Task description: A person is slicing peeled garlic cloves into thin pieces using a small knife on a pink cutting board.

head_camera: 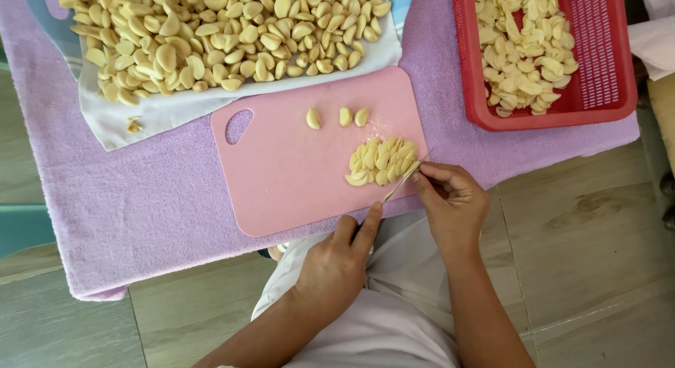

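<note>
Centrally, left hand (336, 266) grips small thin-bladed knife (406, 175) by handle; right hand (450, 199) pinches blade tip beside heap of sliced garlic (380, 160) on pink plastic cutting board (295, 164), mid-frame.

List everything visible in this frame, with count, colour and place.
whole garlic cloves: a large heap, pale yellow, on the white sheet, top left
white sheet: one, under the heap
loose cloves: three, on the cutting board's upper part
sliced garlic pile: one, pale yellow, at the board's right edge
cutting board: one, pink, centre
towel: one, lilac, under everything
basket: one, red, top right, holding cut garlic
knife: one, thin blade, beside the pile
left hand: on the knife handle
right hand: fingertips at the blade
</note>
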